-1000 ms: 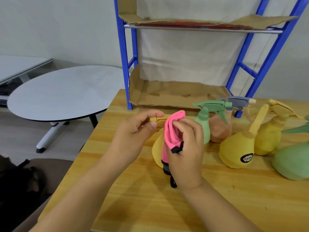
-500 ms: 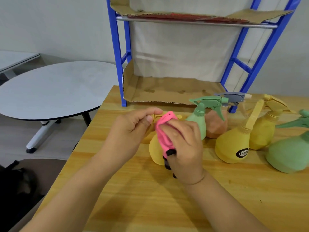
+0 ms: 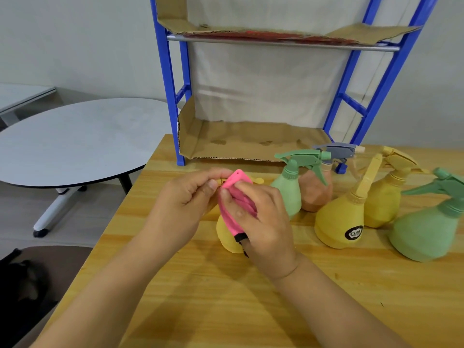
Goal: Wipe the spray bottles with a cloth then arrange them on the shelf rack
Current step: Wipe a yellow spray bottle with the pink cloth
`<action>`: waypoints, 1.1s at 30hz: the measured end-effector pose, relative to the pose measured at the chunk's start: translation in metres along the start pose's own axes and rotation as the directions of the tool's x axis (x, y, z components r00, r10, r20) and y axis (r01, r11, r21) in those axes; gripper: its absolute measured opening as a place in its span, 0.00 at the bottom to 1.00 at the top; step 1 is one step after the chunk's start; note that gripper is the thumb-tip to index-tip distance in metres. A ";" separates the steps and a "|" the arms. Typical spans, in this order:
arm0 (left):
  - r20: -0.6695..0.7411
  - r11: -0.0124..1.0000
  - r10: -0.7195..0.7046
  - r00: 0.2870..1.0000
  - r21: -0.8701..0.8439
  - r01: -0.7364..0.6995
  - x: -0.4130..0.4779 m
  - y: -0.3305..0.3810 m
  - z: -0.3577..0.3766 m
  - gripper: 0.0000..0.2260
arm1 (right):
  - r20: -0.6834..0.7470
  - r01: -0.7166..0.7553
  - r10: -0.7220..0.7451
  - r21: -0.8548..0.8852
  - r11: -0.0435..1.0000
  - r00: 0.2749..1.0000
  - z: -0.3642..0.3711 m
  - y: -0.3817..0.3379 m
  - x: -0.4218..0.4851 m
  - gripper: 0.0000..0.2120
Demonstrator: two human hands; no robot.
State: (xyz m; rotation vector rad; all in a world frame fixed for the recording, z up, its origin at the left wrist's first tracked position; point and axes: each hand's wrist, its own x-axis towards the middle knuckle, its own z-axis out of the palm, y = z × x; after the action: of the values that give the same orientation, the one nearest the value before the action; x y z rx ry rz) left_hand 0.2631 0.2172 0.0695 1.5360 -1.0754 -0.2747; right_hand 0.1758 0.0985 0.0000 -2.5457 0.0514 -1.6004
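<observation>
1. The left hand [image 3: 190,197] has a closed grip: thumb + fingertips pinch the spray head of the yellow bottle [image 3: 226,238]. The btl sits on the counter [image 3: 226,310], near the front of the shelf rack [image 3: 170,96], and is mostly hidden by both hands.
2. The right hand [image 3: 261,222] has its fingers curled round the pink cloth [image 3: 236,204], pressing it on the btl's neck/shoulder.
3. To do the wipe well, imo: hold the head firm w/ the left hand so the btl can't tip. Work the cloth top to base and turn the btl to reach the far side. Mind the green bottle [image 3: 288,197] just beside my right hand.
4. The rack's cardboard liner [image 3: 251,141] carries no btls yet.
5. Writing: the only label is a round black sticker [image 3: 354,232] on the next yellow bottle over [image 3: 336,219]. Its print is too small to read.
</observation>
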 end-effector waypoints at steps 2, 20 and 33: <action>-0.029 0.999 -0.010 1.000 0.039 0.011 0.000 0.000 0.000 0.15 | 0.036 -0.020 0.020 -0.023 1.000 0.999 -0.008 0.008 -0.003 0.14; -0.003 0.957 -0.098 0.995 0.276 0.096 0.016 0.015 0.009 0.07 | 0.513 0.414 -0.362 0.015 0.910 0.779 -0.028 0.027 -0.047 0.12; -0.007 0.931 -0.176 0.984 0.324 0.169 0.033 0.014 0.000 0.06 | 0.485 0.403 -0.316 -0.084 0.911 0.815 -0.006 0.012 -0.023 0.13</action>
State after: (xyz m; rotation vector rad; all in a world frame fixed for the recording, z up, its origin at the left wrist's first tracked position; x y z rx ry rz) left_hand 0.2747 0.1941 0.0945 1.9321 -1.0395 -0.2440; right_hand 0.1611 0.0887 -0.0199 -3.1680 -0.3767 -1.0634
